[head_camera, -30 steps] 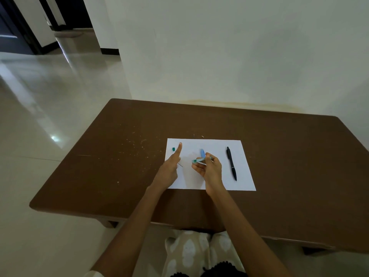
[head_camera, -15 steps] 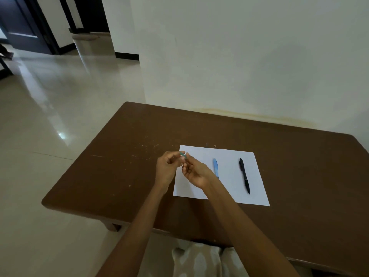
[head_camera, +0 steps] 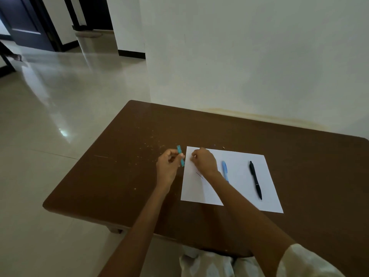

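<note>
Our left hand pinches a short teal pen piece between thumb and curled fingers, over the tabletop just beside the paper's left edge. Our right hand sits close by over the paper's far corner, fingers curled. Whether they pinch anything we cannot tell.

I can't make out whether the right hand pinches anything in its curled fingers, and its forearm covers the blue pen's lower half. The thin dark line on the paper is too small for me to identify, and the table runs off the right edge.
</note>
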